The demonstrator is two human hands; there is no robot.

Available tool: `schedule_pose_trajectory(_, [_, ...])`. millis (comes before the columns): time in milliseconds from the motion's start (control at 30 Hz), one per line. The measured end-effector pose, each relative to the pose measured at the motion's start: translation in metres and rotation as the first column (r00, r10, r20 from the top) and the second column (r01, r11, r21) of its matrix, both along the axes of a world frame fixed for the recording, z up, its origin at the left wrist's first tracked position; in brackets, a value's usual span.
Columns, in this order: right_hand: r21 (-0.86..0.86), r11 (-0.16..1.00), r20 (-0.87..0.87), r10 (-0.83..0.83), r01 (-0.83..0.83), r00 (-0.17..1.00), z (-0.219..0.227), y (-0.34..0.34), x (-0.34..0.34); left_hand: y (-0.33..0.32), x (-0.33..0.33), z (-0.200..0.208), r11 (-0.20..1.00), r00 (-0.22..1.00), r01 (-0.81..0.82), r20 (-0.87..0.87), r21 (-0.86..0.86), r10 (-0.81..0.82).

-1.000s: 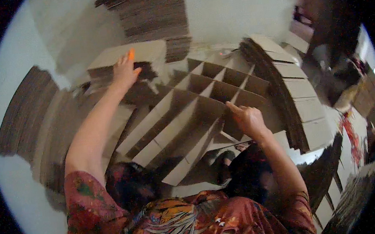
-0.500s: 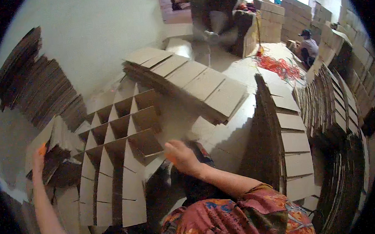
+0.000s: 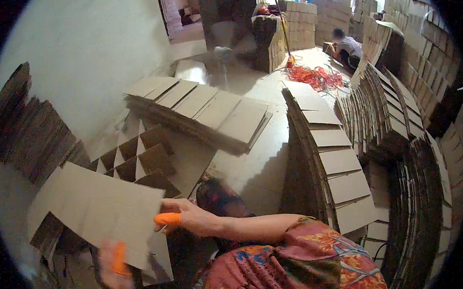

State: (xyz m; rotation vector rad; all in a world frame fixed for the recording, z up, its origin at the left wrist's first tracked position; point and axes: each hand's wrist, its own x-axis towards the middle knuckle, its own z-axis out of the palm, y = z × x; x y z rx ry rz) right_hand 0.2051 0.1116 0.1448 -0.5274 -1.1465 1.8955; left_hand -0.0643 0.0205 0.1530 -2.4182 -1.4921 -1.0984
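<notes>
Now right hand [image 3: 191, 219], orange fingertip cover, pinches cardboard sheet [image 3: 95, 206] at its right edge | left hand [image 3: 114, 265] blurred, grips sheet's lower edge | sheet held above cardboard grid [image 3: 137, 161] | flat stacks [image 3: 203, 112] beyond

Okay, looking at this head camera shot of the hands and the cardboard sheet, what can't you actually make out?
- Left hand, head view: motion-blurred, so its grip on the cardboard sheet is unclear.
- Right hand: fingertips sit behind the sheet's edge; only the orange finger cot shows.
- Cardboard divider grid: its near part is covered by the sheet.
- Seated person in the background: too small and far to tell what they handle.
</notes>
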Motion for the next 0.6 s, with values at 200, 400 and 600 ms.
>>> schedule_pose_trajectory(200, [0.748, 0.66, 0.587, -0.616, -0.062, 0.526, -0.002, -0.005, 0.011, -0.053, 0.031, -0.012, 0.991, 0.983, -0.136, -0.123, 0.015, 0.137])
schedule_pose_trajectory(400, [0.392, 0.769, -0.158, -0.484, 0.504, 0.861, 0.03, 0.029, 0.02, -0.118, -0.066, -0.099, 0.686, 0.673, -0.727, 0.175, -0.02, 0.718])
schedule_pose_trajectory(600, [0.479, 0.774, -0.097, -0.423, 0.415, 0.901, 0.038, 0.028, -0.006, -0.127, -0.069, -0.129, 0.702, 0.66, -0.686, 0.245, -0.191, 0.71])
